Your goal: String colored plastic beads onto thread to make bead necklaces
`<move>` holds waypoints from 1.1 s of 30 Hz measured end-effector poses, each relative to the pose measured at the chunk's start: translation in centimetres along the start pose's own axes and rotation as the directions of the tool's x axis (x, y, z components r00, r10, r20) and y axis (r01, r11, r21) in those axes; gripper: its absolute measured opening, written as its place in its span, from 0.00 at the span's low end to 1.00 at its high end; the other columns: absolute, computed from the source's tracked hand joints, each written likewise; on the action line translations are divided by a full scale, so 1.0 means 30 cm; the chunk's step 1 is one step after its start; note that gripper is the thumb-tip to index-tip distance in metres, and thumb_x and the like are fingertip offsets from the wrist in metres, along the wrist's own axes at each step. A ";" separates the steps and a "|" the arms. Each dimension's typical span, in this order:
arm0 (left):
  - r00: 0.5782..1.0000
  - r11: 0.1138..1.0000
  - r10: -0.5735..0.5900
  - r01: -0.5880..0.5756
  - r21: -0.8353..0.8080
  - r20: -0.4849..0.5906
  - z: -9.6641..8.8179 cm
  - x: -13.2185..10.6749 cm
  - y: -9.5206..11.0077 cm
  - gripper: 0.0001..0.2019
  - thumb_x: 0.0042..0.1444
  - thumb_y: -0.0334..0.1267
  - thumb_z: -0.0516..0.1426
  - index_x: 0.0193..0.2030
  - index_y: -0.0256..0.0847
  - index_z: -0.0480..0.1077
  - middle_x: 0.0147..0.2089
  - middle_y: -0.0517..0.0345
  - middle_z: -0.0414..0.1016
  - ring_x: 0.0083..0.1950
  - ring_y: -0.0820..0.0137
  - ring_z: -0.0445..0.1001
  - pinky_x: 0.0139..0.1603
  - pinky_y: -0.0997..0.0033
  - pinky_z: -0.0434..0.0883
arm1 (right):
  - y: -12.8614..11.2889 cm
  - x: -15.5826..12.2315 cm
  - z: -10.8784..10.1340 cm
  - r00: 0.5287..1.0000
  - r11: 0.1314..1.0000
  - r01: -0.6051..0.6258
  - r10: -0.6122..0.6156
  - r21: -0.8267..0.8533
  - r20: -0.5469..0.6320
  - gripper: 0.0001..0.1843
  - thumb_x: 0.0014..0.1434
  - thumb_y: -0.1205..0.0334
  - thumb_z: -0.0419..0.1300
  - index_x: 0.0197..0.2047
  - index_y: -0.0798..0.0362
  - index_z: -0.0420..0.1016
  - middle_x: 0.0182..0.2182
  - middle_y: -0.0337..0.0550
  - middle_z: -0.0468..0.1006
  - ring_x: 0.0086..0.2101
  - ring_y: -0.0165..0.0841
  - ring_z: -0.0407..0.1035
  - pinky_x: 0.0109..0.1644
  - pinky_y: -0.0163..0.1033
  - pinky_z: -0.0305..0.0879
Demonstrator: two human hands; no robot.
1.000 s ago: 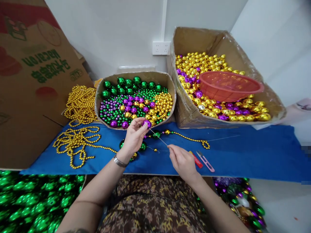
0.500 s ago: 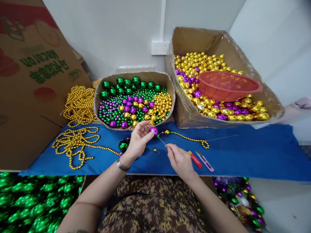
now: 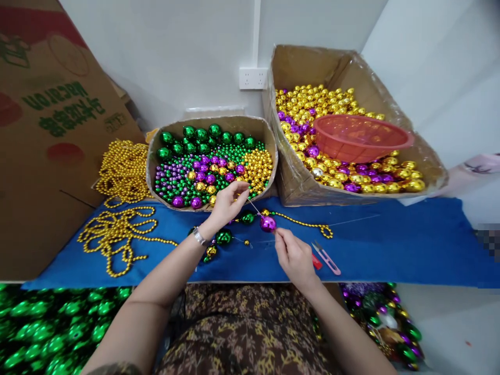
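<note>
Right hand [image 3: 294, 255] low over blue cloth [image 3: 390, 245], wrist bent, fingertips pinched on thin needle [image 3: 254, 207] just below purple bead [image 3: 268, 223] threaded on it. Left hand [image 3: 226, 203] farther out, arm angled in from left, fingertips pinching needle's far end at rim of small bead box [image 3: 213, 161].

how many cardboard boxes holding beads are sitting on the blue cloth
2. A smaller box of green, purple and gold beads sits behind the left hand; a larger box of gold and purple beads with a red basket stands to its right.
</note>
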State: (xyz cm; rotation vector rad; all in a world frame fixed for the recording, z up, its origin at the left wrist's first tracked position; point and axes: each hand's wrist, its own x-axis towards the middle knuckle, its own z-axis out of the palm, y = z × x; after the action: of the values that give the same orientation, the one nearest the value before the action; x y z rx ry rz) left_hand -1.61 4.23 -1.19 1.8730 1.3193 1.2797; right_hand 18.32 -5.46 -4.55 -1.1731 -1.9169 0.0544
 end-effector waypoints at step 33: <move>0.999 0.992 0.018 -0.023 0.123 0.046 0.028 0.105 -0.067 0.09 0.51 0.31 0.58 0.39 0.38 0.76 0.35 0.54 0.76 0.33 0.69 0.75 0.36 0.70 0.71 | 0.001 0.004 -0.016 0.999 0.998 -0.048 0.048 -0.029 0.016 0.10 0.68 0.63 0.49 0.42 0.54 0.71 0.27 0.43 0.79 0.25 0.31 0.73 0.33 0.34 0.67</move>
State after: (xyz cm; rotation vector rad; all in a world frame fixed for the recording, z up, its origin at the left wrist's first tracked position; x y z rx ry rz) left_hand -1.46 7.98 -1.90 1.9927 1.3874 1.1831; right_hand 18.65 -5.54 -4.21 -1.2413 -1.9099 0.0631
